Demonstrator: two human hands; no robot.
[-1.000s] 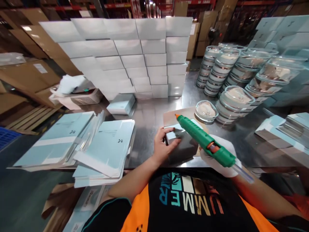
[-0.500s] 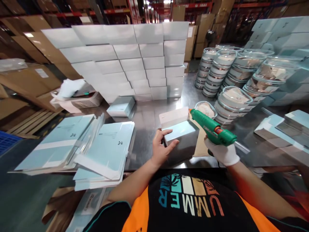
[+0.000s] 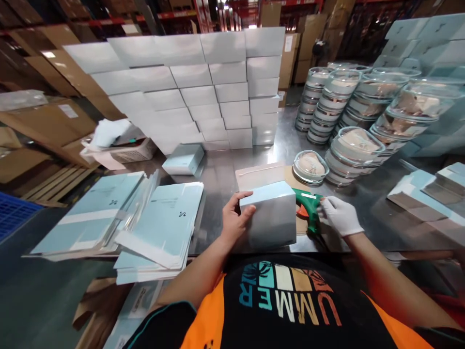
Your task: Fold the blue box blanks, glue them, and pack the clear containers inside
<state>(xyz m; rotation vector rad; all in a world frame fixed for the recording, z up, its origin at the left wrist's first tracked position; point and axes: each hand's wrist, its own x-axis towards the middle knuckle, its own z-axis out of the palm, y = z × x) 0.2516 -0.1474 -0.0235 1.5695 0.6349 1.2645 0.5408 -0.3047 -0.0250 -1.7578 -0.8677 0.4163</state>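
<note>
Glossy metal table (image 3: 217,180) — smooth cardboard box (image 3: 271,217) — plastic glue gun (image 3: 311,207).

The box (image 3: 269,218) was pale blue on top and grey on its near side. Just right of it, the glue gun (image 3: 310,211) was green with an orange-red trigger (image 3: 301,211), and a white glove (image 3: 347,220) covered the right grip (image 3: 339,214). Left of the box, the flat cartons (image 3: 163,208) were pale blue with black squiggles and white strips. Behind it, the stacked boxes (image 3: 194,75) were white. On its near side, the shirt (image 3: 290,334) was black with orange panels, its lettering (image 3: 285,306) blue, teal, whitish, tan and reddish. Under the box, the counter (image 3: 223,167) was silver-grey.
</note>
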